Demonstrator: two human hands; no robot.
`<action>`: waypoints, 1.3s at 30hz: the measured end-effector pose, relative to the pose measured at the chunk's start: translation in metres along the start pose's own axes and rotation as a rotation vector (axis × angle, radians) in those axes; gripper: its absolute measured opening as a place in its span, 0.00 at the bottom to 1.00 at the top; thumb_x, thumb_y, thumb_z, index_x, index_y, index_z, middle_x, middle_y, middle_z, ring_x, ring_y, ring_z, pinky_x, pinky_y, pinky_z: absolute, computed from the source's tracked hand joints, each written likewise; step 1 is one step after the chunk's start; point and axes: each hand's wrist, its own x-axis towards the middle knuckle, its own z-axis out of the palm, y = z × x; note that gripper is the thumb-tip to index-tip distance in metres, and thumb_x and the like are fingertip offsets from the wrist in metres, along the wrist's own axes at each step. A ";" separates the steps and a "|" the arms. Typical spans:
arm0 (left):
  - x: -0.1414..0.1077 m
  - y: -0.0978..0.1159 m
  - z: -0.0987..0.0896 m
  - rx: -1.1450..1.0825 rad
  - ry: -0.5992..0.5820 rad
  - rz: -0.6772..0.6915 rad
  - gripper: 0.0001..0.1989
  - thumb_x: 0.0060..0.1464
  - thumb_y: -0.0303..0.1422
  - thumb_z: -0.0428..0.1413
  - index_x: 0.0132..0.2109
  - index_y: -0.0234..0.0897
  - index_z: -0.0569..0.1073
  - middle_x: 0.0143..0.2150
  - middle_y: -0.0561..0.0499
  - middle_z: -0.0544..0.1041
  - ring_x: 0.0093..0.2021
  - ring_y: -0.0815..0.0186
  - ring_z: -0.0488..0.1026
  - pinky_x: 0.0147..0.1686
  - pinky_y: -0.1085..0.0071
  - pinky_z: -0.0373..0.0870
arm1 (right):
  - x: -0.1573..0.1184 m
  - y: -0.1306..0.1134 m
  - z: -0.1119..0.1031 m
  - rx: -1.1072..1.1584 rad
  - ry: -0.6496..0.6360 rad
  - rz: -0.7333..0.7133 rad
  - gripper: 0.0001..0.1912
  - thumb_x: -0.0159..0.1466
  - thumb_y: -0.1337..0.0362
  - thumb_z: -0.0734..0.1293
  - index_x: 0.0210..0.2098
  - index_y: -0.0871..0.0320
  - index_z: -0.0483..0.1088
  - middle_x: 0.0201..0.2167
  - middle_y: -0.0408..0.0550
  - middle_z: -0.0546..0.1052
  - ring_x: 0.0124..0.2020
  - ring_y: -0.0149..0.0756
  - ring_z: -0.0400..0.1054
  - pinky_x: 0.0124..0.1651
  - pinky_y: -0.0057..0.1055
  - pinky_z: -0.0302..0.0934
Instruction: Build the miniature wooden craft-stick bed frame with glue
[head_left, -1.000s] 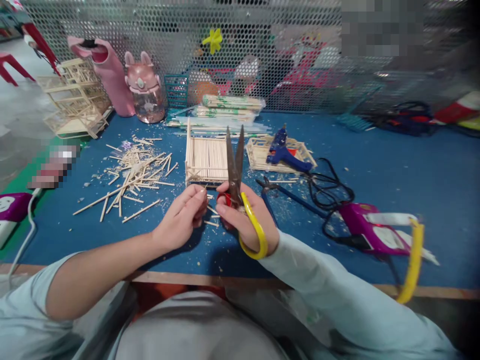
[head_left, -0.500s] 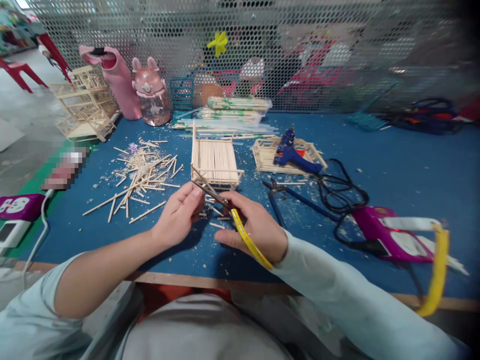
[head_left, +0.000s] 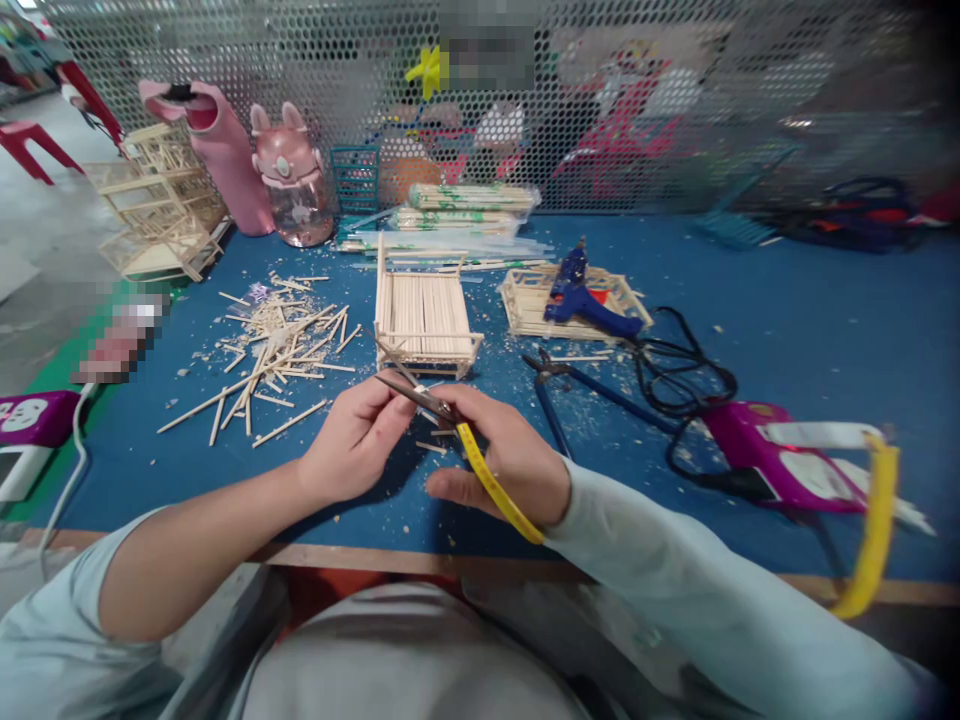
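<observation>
My right hand [head_left: 517, 450] is wrapped round the yellow-handled scissors [head_left: 480, 455], whose blades point left and stand parted. Close to the blades, my left hand [head_left: 364, 435] is closed in a pinch. A short pale wooden stick [head_left: 421, 391] shows at its fingertips between the blades, mostly hidden by the fingers. Just beyond both hands sits a small frame of wooden sticks [head_left: 424, 315] with a slatted floor and low rails. Blue-handled pliers [head_left: 551, 368] lie open to the right.
Loose cut sticks [head_left: 277, 345] are heaped at left. A blue glue gun [head_left: 589, 305] rests on another stick frame [head_left: 525, 310], its black cord [head_left: 686, 365] coiled nearby. Bottles [head_left: 296, 195], stick packs [head_left: 465, 205] and a stick model [head_left: 161, 205] stand at the back. A purple device [head_left: 780, 455] lies right.
The view has shifted slightly. The scissors stay in my right hand, and a pale bit of stick now shows more clearly between the blades near my left fingertips.
</observation>
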 end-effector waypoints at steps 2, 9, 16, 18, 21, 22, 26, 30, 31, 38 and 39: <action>-0.001 0.000 0.000 0.016 0.004 0.031 0.10 0.62 0.33 0.46 0.37 0.37 0.70 0.31 0.52 0.72 0.32 0.71 0.69 0.31 0.75 0.63 | 0.000 0.002 0.002 0.018 0.009 -0.041 0.39 0.52 0.35 0.61 0.48 0.61 0.64 0.42 0.56 0.73 0.42 0.42 0.69 0.45 0.37 0.63; -0.003 -0.001 0.002 0.050 0.074 0.081 0.09 0.62 0.31 0.47 0.36 0.37 0.70 0.31 0.53 0.73 0.30 0.72 0.69 0.31 0.75 0.64 | -0.002 0.004 0.003 -0.050 0.031 -0.078 0.40 0.53 0.35 0.60 0.50 0.62 0.62 0.44 0.58 0.73 0.44 0.43 0.69 0.46 0.38 0.63; -0.001 0.001 0.002 0.141 0.053 0.124 0.10 0.62 0.31 0.46 0.35 0.36 0.71 0.31 0.52 0.73 0.30 0.71 0.69 0.30 0.75 0.64 | -0.002 0.001 0.004 -0.065 0.055 -0.096 0.39 0.54 0.35 0.59 0.50 0.62 0.62 0.43 0.58 0.73 0.44 0.43 0.68 0.46 0.39 0.63; -0.001 0.002 0.001 0.146 0.034 0.112 0.11 0.62 0.31 0.45 0.36 0.36 0.71 0.33 0.51 0.75 0.32 0.70 0.70 0.31 0.75 0.65 | -0.002 0.001 0.004 -0.062 0.059 -0.100 0.39 0.54 0.35 0.59 0.50 0.61 0.62 0.43 0.58 0.73 0.44 0.43 0.68 0.46 0.38 0.63; -0.001 0.002 0.001 0.173 0.040 0.111 0.11 0.62 0.32 0.46 0.37 0.36 0.72 0.33 0.50 0.75 0.32 0.69 0.71 0.33 0.73 0.66 | -0.002 0.001 0.004 -0.064 0.054 -0.097 0.39 0.54 0.35 0.59 0.51 0.61 0.62 0.44 0.58 0.73 0.44 0.43 0.68 0.47 0.39 0.63; -0.001 0.002 0.001 0.184 0.042 0.112 0.11 0.62 0.32 0.45 0.38 0.36 0.72 0.33 0.50 0.75 0.33 0.68 0.71 0.34 0.73 0.66 | -0.002 0.001 0.004 -0.069 0.054 -0.096 0.39 0.54 0.35 0.59 0.51 0.61 0.62 0.44 0.58 0.73 0.44 0.44 0.68 0.47 0.39 0.63; -0.001 0.002 0.002 0.205 0.051 0.118 0.11 0.61 0.31 0.45 0.37 0.35 0.72 0.32 0.48 0.75 0.34 0.67 0.72 0.37 0.71 0.67 | -0.002 0.002 0.005 -0.112 0.068 -0.100 0.41 0.53 0.34 0.59 0.50 0.63 0.62 0.43 0.60 0.73 0.44 0.44 0.68 0.46 0.39 0.63; -0.002 0.000 0.003 0.246 0.057 0.126 0.11 0.61 0.30 0.46 0.37 0.35 0.72 0.31 0.48 0.75 0.34 0.67 0.72 0.37 0.71 0.67 | -0.002 0.001 0.005 -0.119 0.059 -0.106 0.41 0.54 0.34 0.58 0.50 0.63 0.62 0.42 0.59 0.73 0.43 0.43 0.68 0.46 0.38 0.63; -0.003 0.000 0.002 0.261 0.059 0.134 0.11 0.61 0.30 0.46 0.37 0.35 0.72 0.31 0.48 0.74 0.33 0.67 0.71 0.36 0.71 0.67 | -0.002 0.001 0.005 -0.116 0.055 -0.111 0.41 0.54 0.34 0.57 0.50 0.63 0.62 0.42 0.59 0.73 0.43 0.42 0.68 0.45 0.38 0.63; -0.002 0.003 0.000 0.350 0.038 0.217 0.10 0.59 0.27 0.47 0.37 0.34 0.72 0.31 0.48 0.74 0.32 0.67 0.71 0.34 0.73 0.67 | -0.005 -0.001 0.008 -0.095 0.114 -0.133 0.30 0.59 0.41 0.60 0.48 0.61 0.63 0.39 0.55 0.74 0.39 0.39 0.68 0.42 0.35 0.64; -0.002 0.003 0.000 0.350 0.036 0.231 0.10 0.59 0.27 0.47 0.36 0.34 0.72 0.30 0.48 0.74 0.32 0.67 0.71 0.34 0.73 0.67 | -0.006 -0.001 0.009 -0.095 0.124 -0.124 0.26 0.60 0.45 0.61 0.47 0.60 0.64 0.38 0.54 0.74 0.38 0.38 0.68 0.41 0.34 0.64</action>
